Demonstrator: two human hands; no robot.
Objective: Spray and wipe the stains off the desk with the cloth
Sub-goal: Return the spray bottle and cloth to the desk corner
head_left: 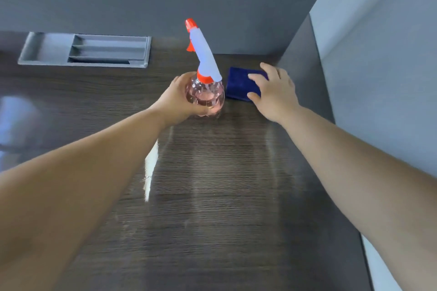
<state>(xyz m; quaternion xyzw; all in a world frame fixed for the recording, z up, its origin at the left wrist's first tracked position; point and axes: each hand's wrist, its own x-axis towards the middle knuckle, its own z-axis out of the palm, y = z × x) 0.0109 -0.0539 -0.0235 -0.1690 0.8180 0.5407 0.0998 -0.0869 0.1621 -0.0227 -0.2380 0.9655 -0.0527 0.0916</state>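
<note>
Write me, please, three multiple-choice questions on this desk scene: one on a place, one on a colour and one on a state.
1. Where does the folded blue cloth lie?
A. To the right of the spray bottle, near the back corner of the desk
B. To the bottle's left, at the desk's front edge
C. Under the bottle

2. What colour is the bottle's nozzle tip?
A. Green
B. Orange-red
C. Black

3. What is the left hand doing?
A. Gripping the bottle's round pink body
B. Squeezing the trigger
C. Lying flat on the desk

Answers:
1 A, as the cloth sits just right of the bottle, close to the side panel.
2 B, as the tip above the white sprayer head is orange-red.
3 A, as its fingers wrap the body, well below the trigger.
</note>
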